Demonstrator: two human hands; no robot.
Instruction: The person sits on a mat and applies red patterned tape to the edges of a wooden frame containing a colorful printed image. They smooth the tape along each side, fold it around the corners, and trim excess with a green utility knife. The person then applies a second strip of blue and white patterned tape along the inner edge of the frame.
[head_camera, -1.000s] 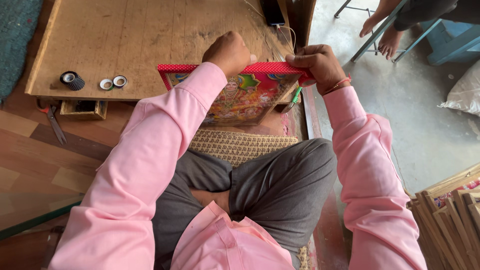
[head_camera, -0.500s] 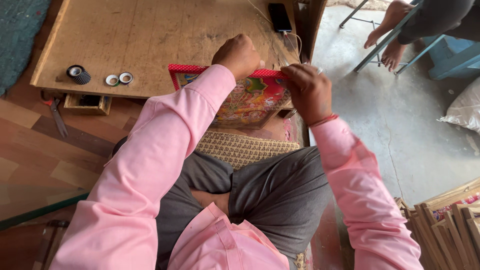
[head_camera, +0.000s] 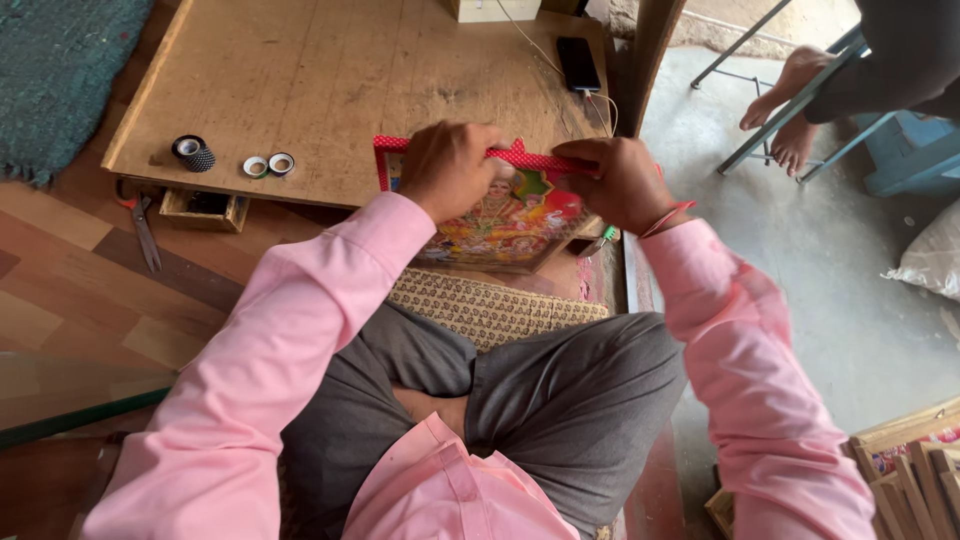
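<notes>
Closest to you, your crossed legs in grey trousers (head_camera: 560, 400) fill the lower view, with a patterned woven mat (head_camera: 490, 308) just beyond your knees. Above that, the colourful printed picture in its red dotted frame (head_camera: 500, 225) sits at the near edge of the low wooden work board (head_camera: 330, 80), tilted toward you.

Your left hand (head_camera: 450, 170) is now closed over the frame's top edge near its left corner, fingers curled tight on the red border. Your right hand (head_camera: 615, 180) has slid inward from the far right corner, where it was a second ago, and now pinches the top border close beside the left; the hands are almost together. That suggests the work has moved along the top strip toward its middle.

Farther left on the board lie a black dotted tape roll (head_camera: 192, 152) and two small tape rings (head_camera: 268, 165); scissors (head_camera: 143, 228) rest on the floor. Beyond, a dark phone (head_camera: 578, 63) lies by the board's far edge, and another person's bare feet (head_camera: 790, 110) show at top right.
</notes>
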